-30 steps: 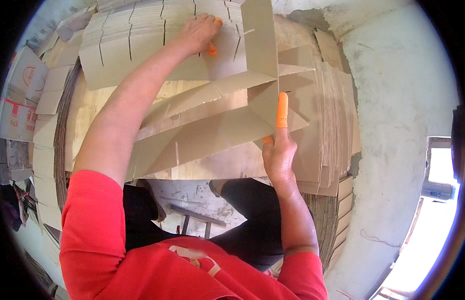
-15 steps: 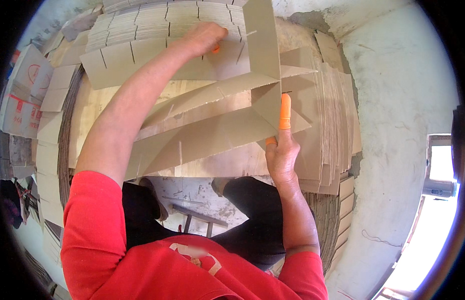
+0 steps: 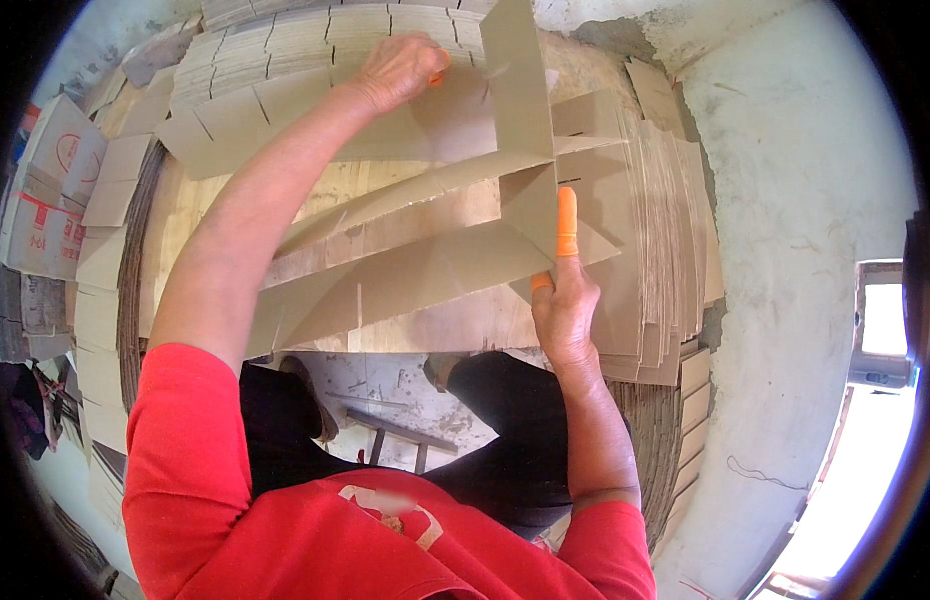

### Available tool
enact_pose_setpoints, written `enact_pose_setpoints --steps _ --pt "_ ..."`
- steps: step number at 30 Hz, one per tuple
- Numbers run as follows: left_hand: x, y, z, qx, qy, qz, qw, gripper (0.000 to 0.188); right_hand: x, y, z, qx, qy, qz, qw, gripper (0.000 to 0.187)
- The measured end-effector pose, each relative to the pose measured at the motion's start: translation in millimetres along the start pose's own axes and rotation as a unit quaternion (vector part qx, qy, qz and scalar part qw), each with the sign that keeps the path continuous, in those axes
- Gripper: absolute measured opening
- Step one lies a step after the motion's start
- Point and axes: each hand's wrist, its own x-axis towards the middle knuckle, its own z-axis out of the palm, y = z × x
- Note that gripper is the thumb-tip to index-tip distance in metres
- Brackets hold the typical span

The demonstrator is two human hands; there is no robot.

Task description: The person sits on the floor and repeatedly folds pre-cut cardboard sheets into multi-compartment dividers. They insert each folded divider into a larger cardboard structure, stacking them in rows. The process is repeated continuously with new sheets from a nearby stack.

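Left hand point(image 3: 400, 68), at upper centre, pressed on a slotted cardboard strip point(image 3: 285, 100), fingers curled; whether it gripped could not be told. Right hand point(image 3: 565, 300), right of centre, touched the interlocked cardboard divider point(image 3: 425, 260) with an orange-capped forefinger extended, not clasping it.

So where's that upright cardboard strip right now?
Head view, upper middle: the upright cardboard strip stands between the left hand and right hand, slotted across long strips.

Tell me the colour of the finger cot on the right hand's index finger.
Orange finger cot, clearest in the head view.
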Motion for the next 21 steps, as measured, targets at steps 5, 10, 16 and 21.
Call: enact_pose_setpoints --steps 5,10,16,21 --pt "3 12 -7 -0.003 0.034 0.023 0.999 0.006 -2 6 -1 -0.007 -0.022 0.006 1.000 0.080" --pt "4 18 -11 -0.006 0.039 0.035 0.999 0.006 -4 4 -2 -0.003 -0.031 0.023 0.999 0.081" --pt "-1 27 -22 -0.009 0.030 0.050 0.998 0.007 -9 -3 -14 -0.012 -0.053 0.051 0.997 0.081" --pt "-13 38 -31 0.008 0.031 0.047 0.998 0.008 -20 -8 -27 -0.024 -0.081 0.040 0.996 0.082"
